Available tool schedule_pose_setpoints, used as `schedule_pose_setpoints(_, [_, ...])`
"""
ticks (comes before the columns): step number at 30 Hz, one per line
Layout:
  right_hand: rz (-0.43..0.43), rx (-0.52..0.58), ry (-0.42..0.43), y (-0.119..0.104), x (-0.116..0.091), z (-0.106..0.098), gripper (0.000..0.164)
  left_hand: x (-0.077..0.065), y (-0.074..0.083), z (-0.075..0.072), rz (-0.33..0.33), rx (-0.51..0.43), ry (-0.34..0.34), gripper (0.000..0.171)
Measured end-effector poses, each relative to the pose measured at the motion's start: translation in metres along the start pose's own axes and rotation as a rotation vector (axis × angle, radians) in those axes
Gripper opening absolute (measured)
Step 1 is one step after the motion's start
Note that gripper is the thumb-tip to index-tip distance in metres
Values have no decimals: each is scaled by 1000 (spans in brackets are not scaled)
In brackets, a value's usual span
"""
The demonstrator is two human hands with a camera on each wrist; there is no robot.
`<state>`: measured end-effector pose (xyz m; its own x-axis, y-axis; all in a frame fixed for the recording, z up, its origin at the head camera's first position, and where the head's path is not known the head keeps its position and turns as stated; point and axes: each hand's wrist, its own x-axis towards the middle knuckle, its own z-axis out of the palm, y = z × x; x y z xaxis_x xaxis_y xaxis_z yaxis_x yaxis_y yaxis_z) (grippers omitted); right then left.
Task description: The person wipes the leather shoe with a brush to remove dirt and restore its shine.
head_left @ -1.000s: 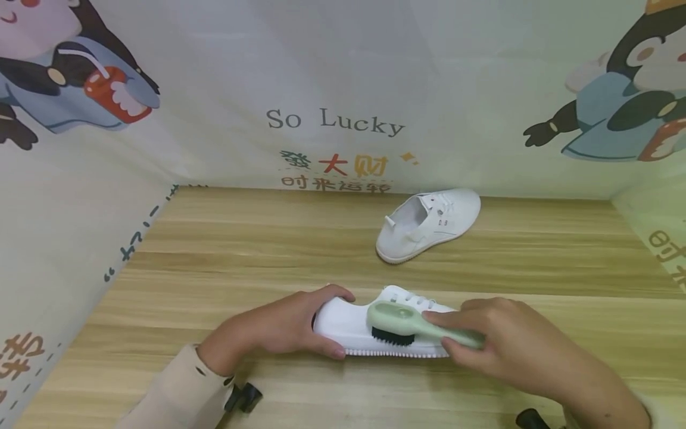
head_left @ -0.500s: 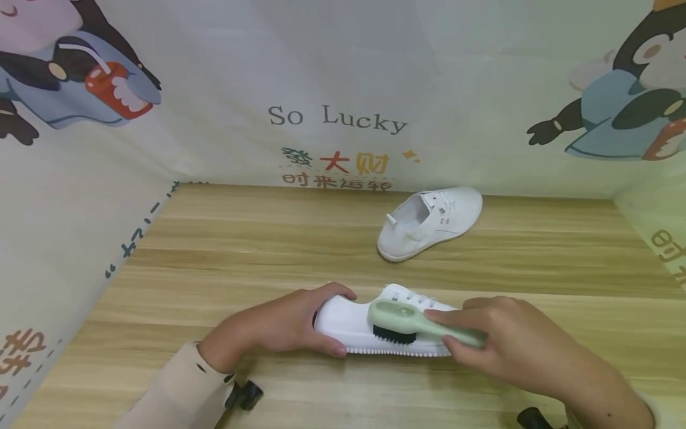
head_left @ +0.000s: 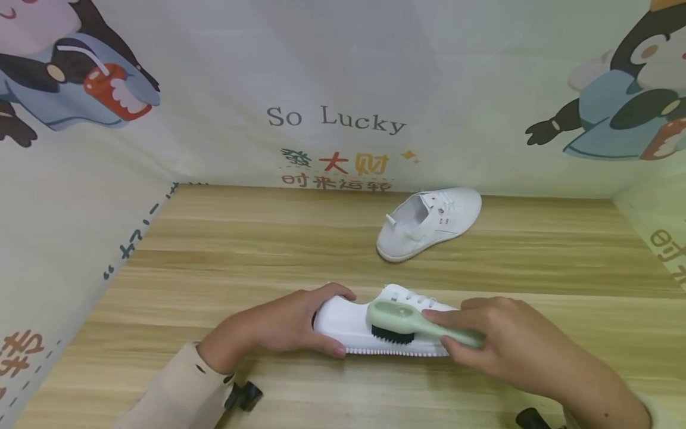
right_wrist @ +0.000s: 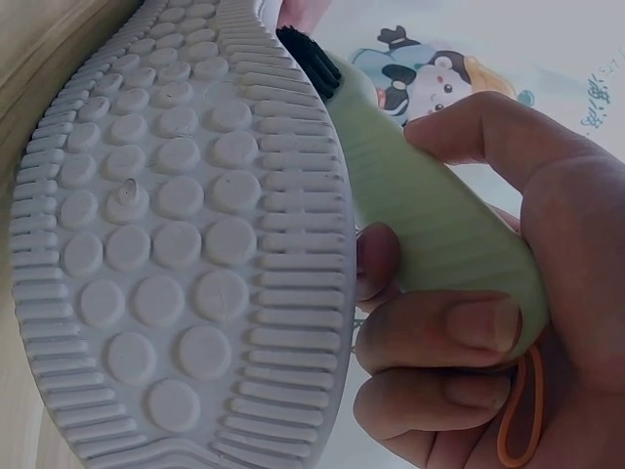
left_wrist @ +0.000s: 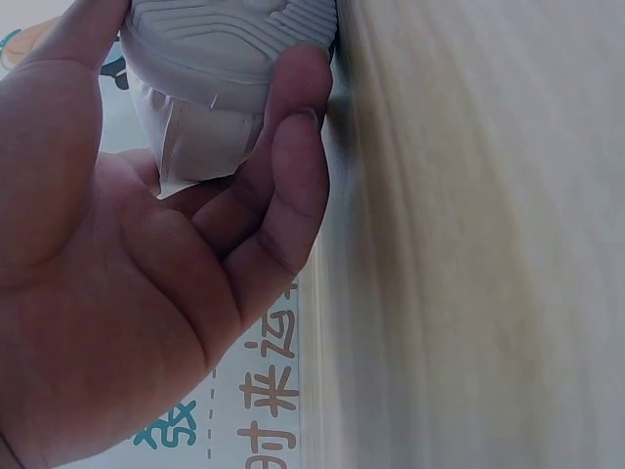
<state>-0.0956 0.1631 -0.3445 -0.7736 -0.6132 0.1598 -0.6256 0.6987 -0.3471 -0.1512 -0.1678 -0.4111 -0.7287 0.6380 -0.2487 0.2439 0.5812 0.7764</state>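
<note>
In the head view a white lace-up shoe (head_left: pixel 343 322) lies tilted on its side, its toe pointing right. My left hand (head_left: pixel 295 319) grips it round the heel, and the left wrist view shows curled fingers (left_wrist: pixel 283 186) at the heel end of its sole. My right hand (head_left: pixel 501 336) holds a pale green shoe brush (head_left: pixel 393 313) by the handle, its black bristles (head_left: pixel 393 335) against the shoe's side. The right wrist view shows the studded sole (right_wrist: pixel 176 244) close beside the brush handle (right_wrist: pixel 439 234), with an orange cord loop (right_wrist: pixel 522 415) at the handle's end.
A second white shoe (head_left: pixel 429 223) stands farther back on the wood-grain tabletop (head_left: pixel 241 238), near the back wall. Printed cloth walls (head_left: pixel 343 59) enclose the table at the back and both sides. Black clips (head_left: pixel 246 396) sit by the cuffs.
Both hands, the brush and the shoe keep practically the same places throughout. Only a slight shift of the whole head view shows.
</note>
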Motion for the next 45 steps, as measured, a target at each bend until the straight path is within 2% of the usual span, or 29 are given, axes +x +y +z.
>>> schedule_pose_setpoints(15, [-25,-6,35,1,1,3,35,0,-1,1,0,-11,1,81])
schedule_pose_setpoints(32, [-21,1,32,1,1,3,35,1,1,0,-7,-18,-8,81])
schedule_pose_setpoints(45, [9,0,-3,2,1,3,34,0,1,1,-9,-12,-7,81])
